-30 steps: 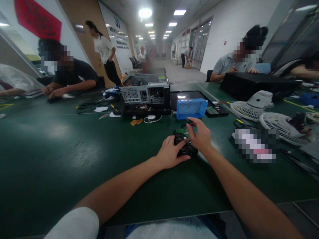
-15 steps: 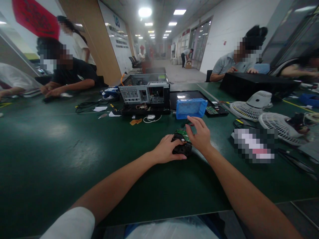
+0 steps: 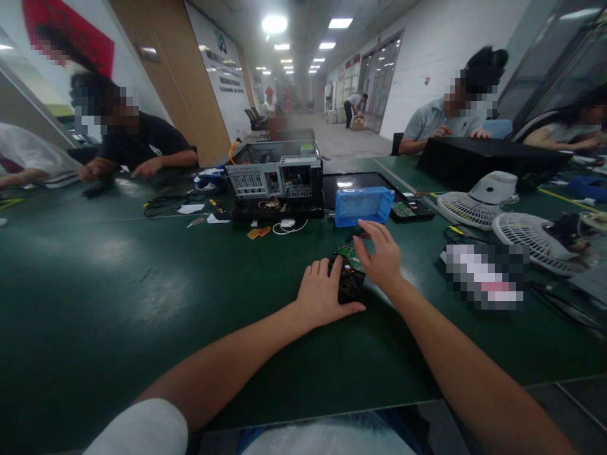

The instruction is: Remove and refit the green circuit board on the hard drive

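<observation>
A black hard drive (image 3: 351,280) with a green circuit board on top lies on the green table (image 3: 118,291) in front of me. My left hand (image 3: 325,292) rests against its left side, fingers laid over its top edge and thumb along its near edge. My right hand (image 3: 380,256) is on the drive's right side, fingers curled over the far corner of the circuit board. Both hands grip the drive between them.
A blue plastic bin (image 3: 363,206) and an open computer case (image 3: 275,177) stand just beyond the drive. Two white fan grilles (image 3: 478,202) lie at the right. Cables and scraps of paper (image 3: 190,208) lie at the left. Other people sit around the table.
My left hand has shifted from covering the drive's top to holding its left side. The drive has turned a little, showing more of its black face. A standing person at the back left has walked off.
</observation>
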{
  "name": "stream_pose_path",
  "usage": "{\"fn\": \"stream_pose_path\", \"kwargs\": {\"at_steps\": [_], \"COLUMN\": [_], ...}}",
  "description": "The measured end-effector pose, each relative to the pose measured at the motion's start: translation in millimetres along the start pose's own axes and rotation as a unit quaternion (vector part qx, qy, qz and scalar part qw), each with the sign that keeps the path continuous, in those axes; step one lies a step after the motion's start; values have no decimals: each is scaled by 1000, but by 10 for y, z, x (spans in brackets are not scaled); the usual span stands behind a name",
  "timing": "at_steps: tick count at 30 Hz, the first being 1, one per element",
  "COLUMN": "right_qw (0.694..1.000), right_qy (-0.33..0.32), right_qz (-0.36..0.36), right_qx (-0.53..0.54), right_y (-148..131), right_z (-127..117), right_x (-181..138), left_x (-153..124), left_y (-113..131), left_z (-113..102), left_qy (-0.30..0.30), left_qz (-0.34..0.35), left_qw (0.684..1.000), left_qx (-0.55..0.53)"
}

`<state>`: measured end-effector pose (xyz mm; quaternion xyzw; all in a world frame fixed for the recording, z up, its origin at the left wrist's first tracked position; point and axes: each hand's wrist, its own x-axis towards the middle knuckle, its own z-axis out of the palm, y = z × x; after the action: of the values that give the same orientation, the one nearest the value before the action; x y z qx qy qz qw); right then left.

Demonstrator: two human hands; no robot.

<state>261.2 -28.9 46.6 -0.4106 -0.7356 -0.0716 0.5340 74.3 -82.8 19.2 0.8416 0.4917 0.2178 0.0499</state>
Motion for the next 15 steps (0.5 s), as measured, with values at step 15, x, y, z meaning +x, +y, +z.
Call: {"fn": "stream_pose_path", "kwargs": {"at_steps": [15], "right_qw": [999], "right_qy": [16], "right_qz": [9], "right_qx": [-29], "right_y": [84], "right_z": [-77], "right_x": [22], "left_x": [80], "left_y": [-354], "left_z": [-180], "left_qy": [-73], "left_qz": [123], "left_qw": [988], "left_qx": [-58]}}
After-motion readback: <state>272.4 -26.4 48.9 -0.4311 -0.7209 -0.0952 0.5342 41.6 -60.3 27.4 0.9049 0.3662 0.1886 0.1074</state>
